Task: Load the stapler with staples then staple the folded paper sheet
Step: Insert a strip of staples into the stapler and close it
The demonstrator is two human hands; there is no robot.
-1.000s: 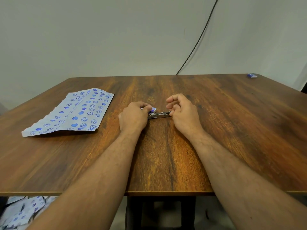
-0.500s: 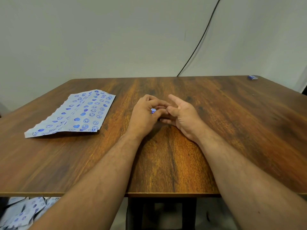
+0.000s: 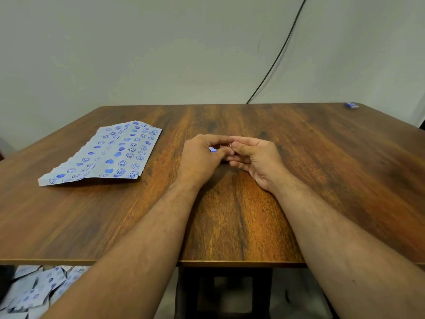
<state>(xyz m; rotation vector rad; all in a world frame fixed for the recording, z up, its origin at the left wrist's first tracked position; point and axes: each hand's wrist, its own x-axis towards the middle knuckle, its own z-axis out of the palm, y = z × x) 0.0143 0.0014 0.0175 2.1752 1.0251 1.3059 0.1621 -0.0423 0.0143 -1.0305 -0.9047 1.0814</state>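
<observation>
Both hands meeting mid-counter [image 3: 230, 226], left hand [image 3: 202, 155] grip curled round the blue stapler [image 3: 213, 148], right hand [image 3: 255, 157] pinching its end, folded paper sheet [image 3: 103, 155] far left

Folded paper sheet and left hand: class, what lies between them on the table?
Only bare wooden table between the folded paper sheet and the left hand, head view.

1. No legible text, brand, number or sign was found anywhere in the head view.
2. The folded paper sheet [image 3: 103, 155] on the surface [image 3: 322, 180] carried only printed blue smiley faces and hearts, with no lettering.
3. The small blue item [image 3: 351, 105] at the far right corner of the surface was too small for any marking on it to be read.
</observation>
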